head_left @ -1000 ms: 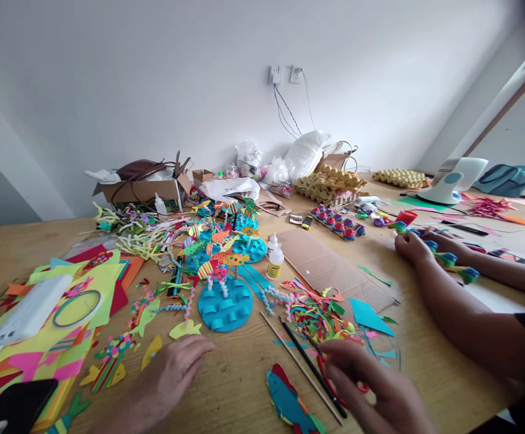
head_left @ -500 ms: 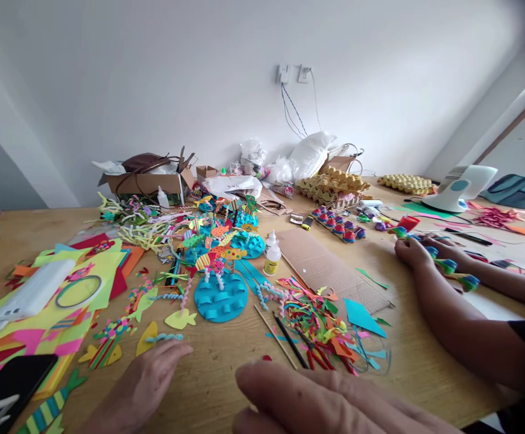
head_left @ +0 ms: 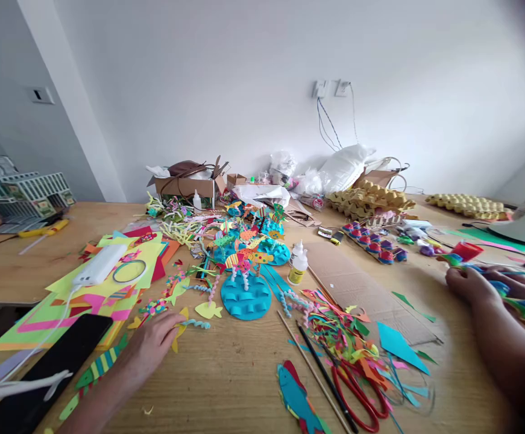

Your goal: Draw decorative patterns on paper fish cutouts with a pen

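Observation:
My left hand reaches in from the lower left, its fingers closed at the edge of a yellow paper fish. A pale blue twisted pipe cleaner sticks out from that fish. My right hand is out of view. Beyond the fish stands a round blue base with raised paper loops, and paper fish on curled stems rise behind it. A light yellow fish lies beside the base. Near the front edge rests a blue paper fish, next to red-handled scissors.
Glue bottles stand right of the base. Paper scraps, a wooden stick and a black pencil lie by the scissors. Coloured sheets, a white power bank and a black phone are left. Another person's hands hold painted egg-carton pieces at right.
The view has turned left, shifting everything rightward. My right hand has left the view, uncovering the blue fish and scissors. My left hand's fingers have closed in on the yellow fish.

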A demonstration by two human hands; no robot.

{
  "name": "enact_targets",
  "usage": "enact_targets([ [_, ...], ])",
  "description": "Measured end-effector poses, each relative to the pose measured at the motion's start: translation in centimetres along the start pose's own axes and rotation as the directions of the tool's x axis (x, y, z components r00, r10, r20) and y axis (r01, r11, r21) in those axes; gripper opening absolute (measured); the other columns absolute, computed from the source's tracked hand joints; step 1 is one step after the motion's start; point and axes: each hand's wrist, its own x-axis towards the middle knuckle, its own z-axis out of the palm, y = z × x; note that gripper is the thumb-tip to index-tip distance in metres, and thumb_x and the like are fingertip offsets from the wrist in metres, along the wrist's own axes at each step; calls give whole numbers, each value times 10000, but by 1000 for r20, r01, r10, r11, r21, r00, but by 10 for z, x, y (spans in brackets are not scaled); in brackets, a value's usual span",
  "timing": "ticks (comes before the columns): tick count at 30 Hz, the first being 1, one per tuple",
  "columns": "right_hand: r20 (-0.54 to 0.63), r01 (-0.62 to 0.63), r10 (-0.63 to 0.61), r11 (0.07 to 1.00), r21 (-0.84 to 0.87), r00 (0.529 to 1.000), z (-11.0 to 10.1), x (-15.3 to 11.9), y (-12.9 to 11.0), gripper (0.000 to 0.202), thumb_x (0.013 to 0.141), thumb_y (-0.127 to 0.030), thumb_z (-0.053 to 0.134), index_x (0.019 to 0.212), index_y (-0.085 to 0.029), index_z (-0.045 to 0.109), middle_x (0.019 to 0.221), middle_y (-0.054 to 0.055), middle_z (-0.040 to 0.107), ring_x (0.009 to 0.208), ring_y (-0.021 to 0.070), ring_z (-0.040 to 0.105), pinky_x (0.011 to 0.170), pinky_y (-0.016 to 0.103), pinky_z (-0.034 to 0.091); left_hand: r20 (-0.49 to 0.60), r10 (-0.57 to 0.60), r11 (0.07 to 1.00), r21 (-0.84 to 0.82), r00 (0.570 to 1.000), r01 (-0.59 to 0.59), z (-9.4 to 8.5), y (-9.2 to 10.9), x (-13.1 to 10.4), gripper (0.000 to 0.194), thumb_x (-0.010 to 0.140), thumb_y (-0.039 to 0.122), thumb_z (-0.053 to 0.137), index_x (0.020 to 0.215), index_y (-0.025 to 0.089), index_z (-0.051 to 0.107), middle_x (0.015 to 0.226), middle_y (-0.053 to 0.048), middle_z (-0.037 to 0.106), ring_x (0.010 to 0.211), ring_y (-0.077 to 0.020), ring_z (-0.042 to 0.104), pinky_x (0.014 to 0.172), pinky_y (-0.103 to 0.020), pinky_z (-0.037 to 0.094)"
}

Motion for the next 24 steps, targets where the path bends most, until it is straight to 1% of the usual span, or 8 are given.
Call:
enact_targets([
  [4,95,-28,13,987,161,995,48,-7,-19,170,724,-277,588,799,-317,736,954,48,685,905,267,615,664,349,491,4,-63,994,-84,998,63,-8,2,-8,277,774,360,453,855,241,690,865,-26,730,776,-191,685,689,-254,548],
  [6,101,-145,120,946,290,988,68,-4,-14,145,718,-238,578,741,-248,720,940,68,685,858,225,626,699,329,489,22,-76,989,-124,997,78,-8,6,-12,291,785,385,454,879,239,688,867,-25,731,770,-192,692,665,-243,550],
  [7,128,-261,227,863,433,965,75,-2,-8,118,711,-238,583,690,-216,697,863,71,684,783,194,625,642,293,483,31,-78,986,-148,996,82,-8,8,-14,300,787,401,457,887,238,688,871,-28,732,775,-196,694,667,-245,551],
  [9,215,-436,420,553,710,882,87,0,4,76,666,-244,632,701,-192,674,793,45,673,657,134,600,496,208,416,52,-90,971,-219,995,99,-6,12,-17,313,768,444,488,885,237,693,876,-37,733,798,-211,696,686,-257,555],
  [12,357,-469,467,147,871,809,99,0,17,153,534,-139,721,651,-162,625,774,11,666,602,85,579,450,149,364,88,-135,926,-344,987,157,-3,18,-19,321,689,500,590,847,247,711,857,-47,735,821,-242,693,690,-279,560],
  [14,405,-457,434,17,889,805,105,-2,19,188,518,-98,732,646,-151,604,753,8,667,590,74,577,442,135,356,112,-138,904,-392,984,171,-2,25,-20,304,660,493,632,827,255,721,830,-47,736,800,-245,694,675,-277,560],
  [19,485,-482,353,-103,870,800,120,-6,10,194,544,-91,747,671,-141,609,721,6,672,568,70,592,427,123,360,137,16,877,-478,990,52,3,59,-16,220,692,374,629,853,263,728,835,-38,732,768,-211,688,676,-239,546],
  [24,551,-538,282,-130,833,785,133,-8,1,243,571,-130,762,792,-133,662,678,-1,669,513,55,580,412,117,357,134,138,883,-465,981,-60,17,94,-2,226,723,302,585,903,235,704,884,-48,711,713,-182,655,617,-242,525],
])
